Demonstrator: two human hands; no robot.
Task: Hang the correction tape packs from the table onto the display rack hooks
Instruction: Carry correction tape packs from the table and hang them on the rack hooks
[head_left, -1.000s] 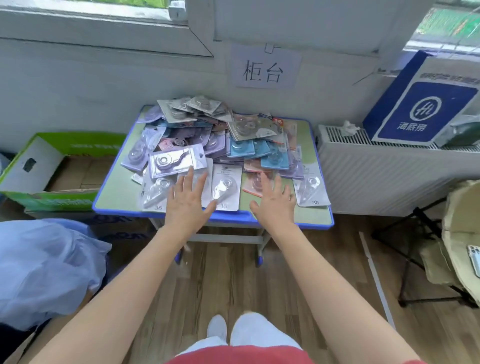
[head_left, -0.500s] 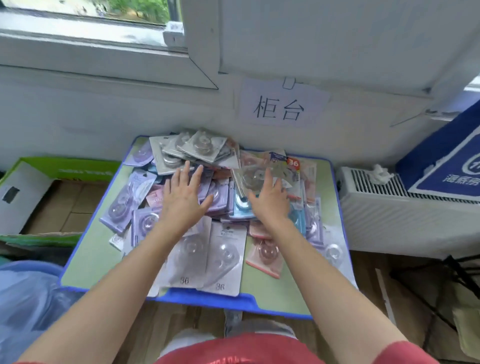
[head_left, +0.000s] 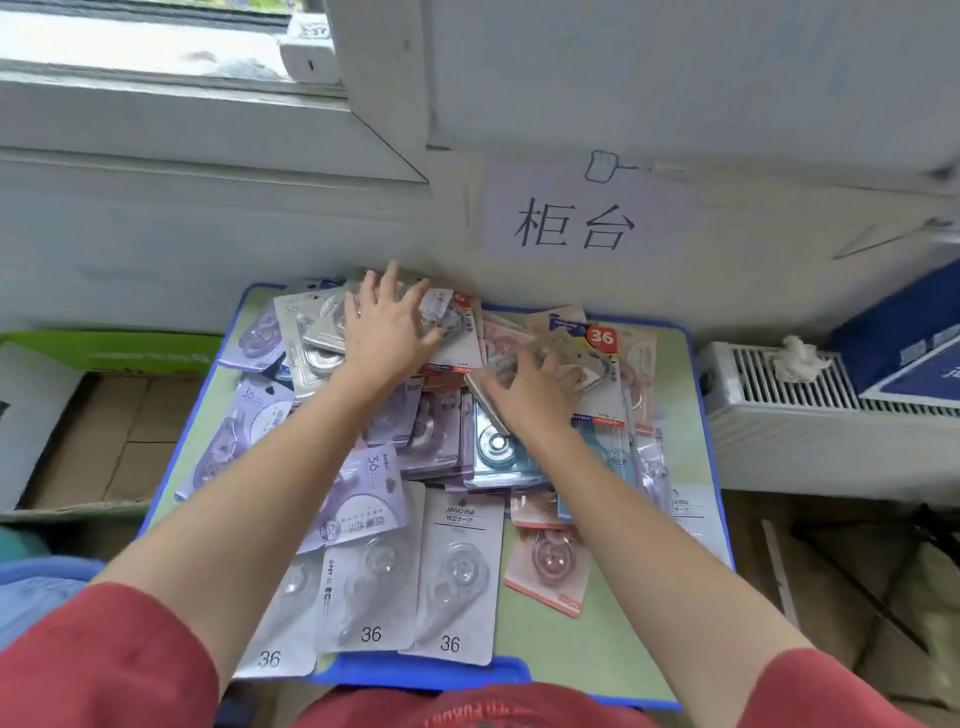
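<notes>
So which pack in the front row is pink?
The rightmost one: the pink pack, tilted beside three white packs marked 36.

Soft daylight from the window (head_left: 156, 47) top left (blown out a bit), shadows barely there, wide-angle bend at the edges, everything slightly soft.

Gloss all over the correction tape packs (head_left: 457, 566): clear plastic blisters catch the light over smooth printed card, and a few backings have a silvery sheen. Under them the table (head_left: 675, 415) shows a matt top with a smooth plastic rim. Off to the side, the box (head_left: 119, 431) is dull, rough cardboard inside. The sign (head_left: 571, 218) on the wall is plain matt paper. The radiator (head_left: 810, 447) looks like painted metal, ribbed on top. The sleeve (head_left: 104, 660) is soft, matt cloth.
</notes>
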